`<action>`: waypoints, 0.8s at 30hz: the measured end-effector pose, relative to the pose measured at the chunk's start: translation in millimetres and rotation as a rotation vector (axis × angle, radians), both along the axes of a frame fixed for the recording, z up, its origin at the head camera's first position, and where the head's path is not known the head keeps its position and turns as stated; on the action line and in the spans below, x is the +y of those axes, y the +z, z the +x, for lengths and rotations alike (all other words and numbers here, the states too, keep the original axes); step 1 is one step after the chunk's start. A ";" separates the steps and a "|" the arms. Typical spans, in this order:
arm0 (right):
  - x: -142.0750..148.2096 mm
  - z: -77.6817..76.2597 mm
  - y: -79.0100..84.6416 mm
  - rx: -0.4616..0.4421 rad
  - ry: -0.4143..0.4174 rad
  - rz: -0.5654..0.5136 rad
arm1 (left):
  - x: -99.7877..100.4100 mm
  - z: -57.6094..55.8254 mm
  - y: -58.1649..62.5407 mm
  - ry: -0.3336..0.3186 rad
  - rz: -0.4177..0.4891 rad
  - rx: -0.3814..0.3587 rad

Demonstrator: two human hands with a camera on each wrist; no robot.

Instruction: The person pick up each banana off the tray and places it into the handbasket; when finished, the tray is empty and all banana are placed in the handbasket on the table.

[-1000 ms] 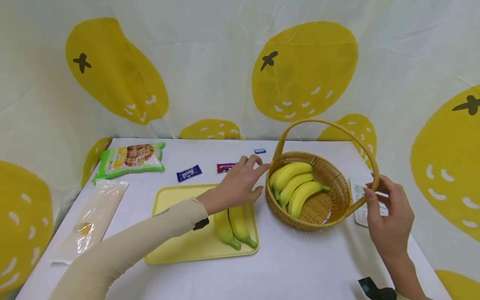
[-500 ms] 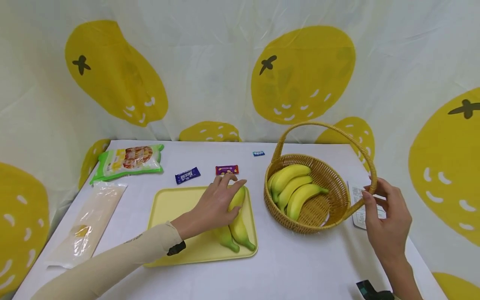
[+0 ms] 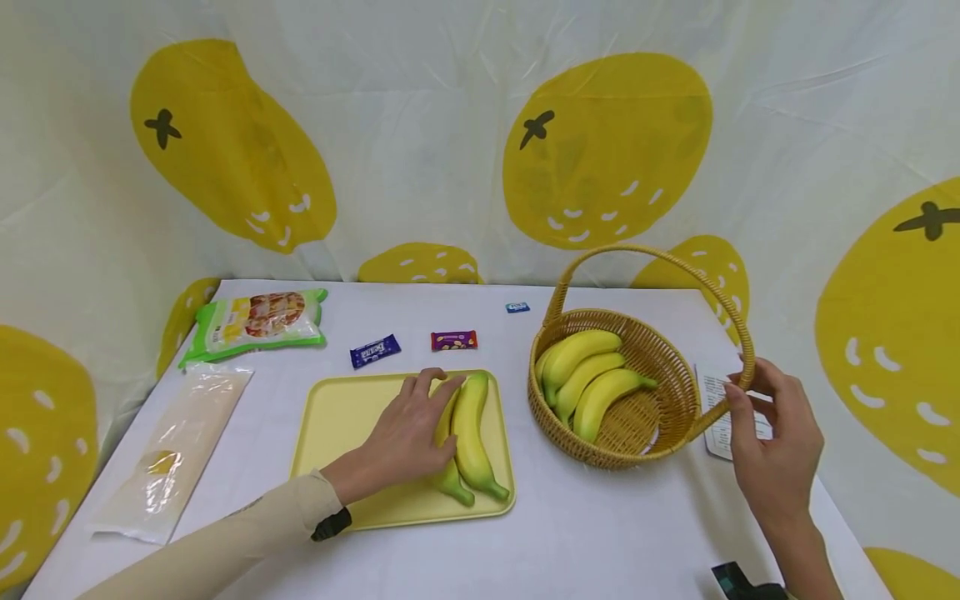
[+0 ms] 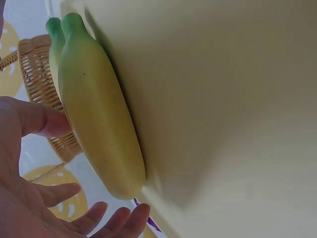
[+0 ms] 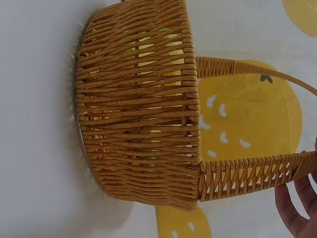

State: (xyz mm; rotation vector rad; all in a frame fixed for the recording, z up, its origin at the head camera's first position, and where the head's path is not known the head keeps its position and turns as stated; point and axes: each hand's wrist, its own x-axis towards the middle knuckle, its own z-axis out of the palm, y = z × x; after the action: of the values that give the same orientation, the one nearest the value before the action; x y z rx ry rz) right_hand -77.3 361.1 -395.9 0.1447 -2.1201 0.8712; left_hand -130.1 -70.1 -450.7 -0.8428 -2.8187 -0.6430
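As my left hand (image 3: 408, 429) hangs over the tray, its fingers are loosely spread and wrapped round nothing! Right beneath it is the left banana (image 3: 452, 483), thumb alongside; whether thumb and peel touch, I can't tell. Snug on its basket side lies the right banana (image 3: 474, 429), both stems toward me, both on the yellow tray (image 3: 341, 408).

Over to my right hand (image 3: 780, 437), and it's pinching the wicker handle (image 3: 745, 343), thumb on one side, fingers on the other! That arches over the basket (image 3: 592, 452), upright on the white table (image 3: 600, 533), with a cluster of bananas (image 3: 611, 396) along its left side. A printed card (image 3: 722, 417) lies partly behind the hand.

Beyond the tray, a blue wrapper (image 3: 376, 351), then a purple wrapper (image 3: 453, 340); further back, a tiny blue packet (image 3: 517, 307). Far left, a green-edged bag (image 3: 258, 323) behind a clear pouch (image 3: 180, 450)!
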 end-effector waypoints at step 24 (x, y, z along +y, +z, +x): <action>0.7 1.4 1.1 -0.030 0.004 0.010 | -25.3 7.0 9.7 0.140 -0.065 -0.230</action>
State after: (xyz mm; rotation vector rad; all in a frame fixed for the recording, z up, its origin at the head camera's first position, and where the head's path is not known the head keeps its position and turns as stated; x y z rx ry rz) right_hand -75.9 361.8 -394.8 0.1424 -2.1533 0.8699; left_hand -123.1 -95.4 -441.1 -0.6092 -3.0855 -0.6696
